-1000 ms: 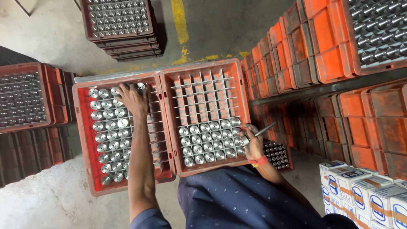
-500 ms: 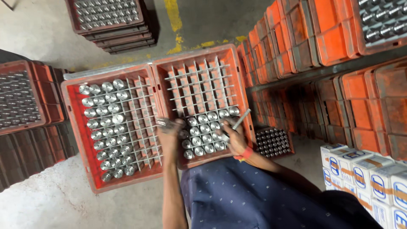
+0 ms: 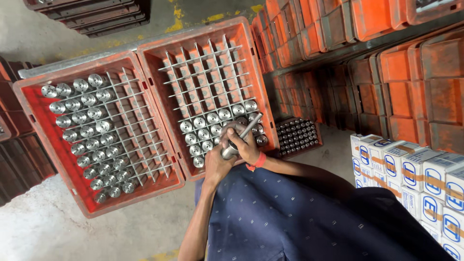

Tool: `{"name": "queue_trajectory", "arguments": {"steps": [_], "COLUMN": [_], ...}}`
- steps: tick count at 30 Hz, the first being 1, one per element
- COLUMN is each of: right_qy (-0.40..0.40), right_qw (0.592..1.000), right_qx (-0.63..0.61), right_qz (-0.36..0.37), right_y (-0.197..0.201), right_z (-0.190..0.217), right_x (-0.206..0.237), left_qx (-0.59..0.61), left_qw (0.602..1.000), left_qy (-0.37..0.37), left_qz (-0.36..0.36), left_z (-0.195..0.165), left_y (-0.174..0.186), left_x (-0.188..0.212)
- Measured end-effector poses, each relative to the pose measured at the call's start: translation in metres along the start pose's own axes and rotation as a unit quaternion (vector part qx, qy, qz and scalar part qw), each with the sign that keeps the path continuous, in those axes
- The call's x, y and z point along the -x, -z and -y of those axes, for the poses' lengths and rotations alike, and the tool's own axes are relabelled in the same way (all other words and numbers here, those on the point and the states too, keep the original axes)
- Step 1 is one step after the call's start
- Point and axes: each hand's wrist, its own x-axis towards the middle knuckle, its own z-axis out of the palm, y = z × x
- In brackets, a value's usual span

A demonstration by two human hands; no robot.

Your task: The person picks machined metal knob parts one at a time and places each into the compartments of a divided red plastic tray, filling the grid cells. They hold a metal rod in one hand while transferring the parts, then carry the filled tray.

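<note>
My left hand point(image 3: 218, 164) is closed round a steel part point(image 3: 228, 152) at the near edge of the right crate point(image 3: 263, 87), and my right hand point(image 3: 245, 145) pinches a slim rod point(image 3: 248, 126) slanting up-right, its tip at the part's top.

Both hands meet at centre, just ahead of the torso. Left hand point(image 3: 217, 162) comes up from below on a bare forearm, elbow bent, wrist straight, fingers curled shut in a grip, knuckles facing up. Right hand point(image 3: 246, 145) reaches in from the right, forearm angled across the body, red band at the wrist, fingers pinched closed, thumb on top. The two hands touch, right slightly above left. Upper arms in dark blue sleeves.
</note>
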Motion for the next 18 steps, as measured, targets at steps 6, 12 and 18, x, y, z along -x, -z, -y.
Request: {"name": "queue_trajectory", "arguments": {"steps": [6,12,18], "right_qy": [-0.090,0.007,-0.041], "right_qw": [0.979,0.972,0.966], "right_qx": [-0.112,-0.154,-0.163], "right_qz": [-0.147,-0.178,-0.195], "right_y": [0.024,0.065,0.066], "right_z": [-0.019,-0.016,-0.026], "right_x": [-0.025,-0.049,-0.035], "left_qx": [0.019,-0.246,-0.370], "left_qw": [0.999,0.952,0.910], "left_qy": [-0.024,-0.101,-0.119], "left_qz": [0.042,-0.151,-0.141], "left_z": [-0.007,0.000,0.007], "left_y": [0.019,0.076,0.100], "left_x": [-0.006,-0.030,-0.074]}}
